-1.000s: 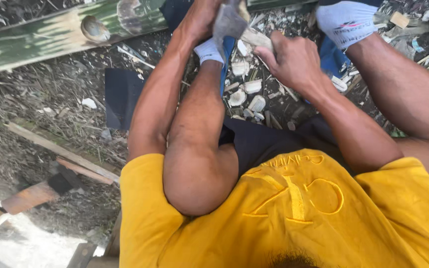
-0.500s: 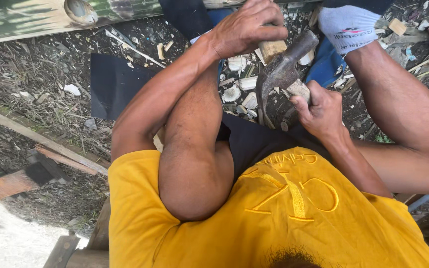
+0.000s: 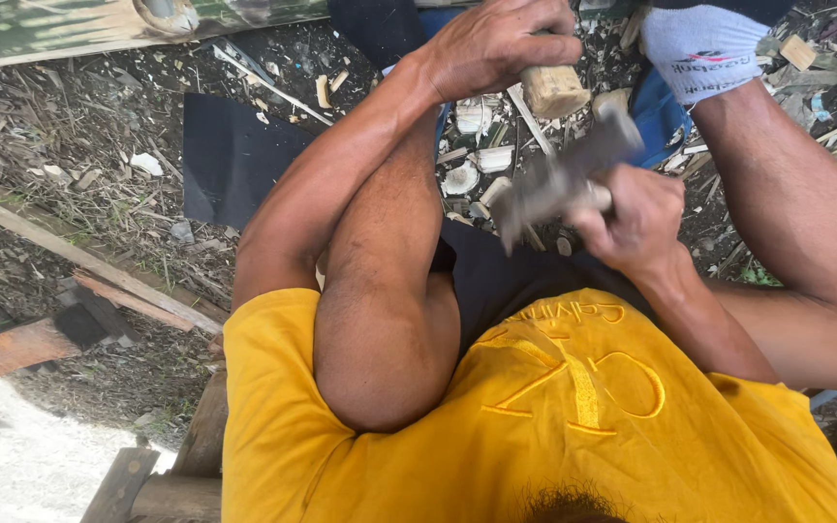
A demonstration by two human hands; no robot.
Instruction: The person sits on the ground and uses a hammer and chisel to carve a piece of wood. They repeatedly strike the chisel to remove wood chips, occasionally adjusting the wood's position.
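Wood, a short pale block with a squared cut end (image 3: 552, 89), sits clenched in my left hand (image 3: 501, 44) near the top of the view, fingers wrapped around it so only the end pokes out. My right hand (image 3: 632, 218) is closed on the handle of a broad grey metal chopping blade (image 3: 559, 179), which lies tilted just below the block; it is blurred, so I cannot tell whether the edge touches the wood. I judge the block light, stiff and dry, rough enough not to slip, best gripped well back from the end facing the blade. The blade looks heavy and is safe only by its handle. Pale wood chips (image 3: 477, 160) litter the dark ground between my knees, near a dark flat sheet (image 3: 230, 155). A green bamboo pole (image 3: 70, 29) lies along the top left edge. No packages or signs show; only a small printed mark on my white sock (image 3: 699, 48) and yellow stitched lettering on my yellow shirt (image 3: 389, 446).
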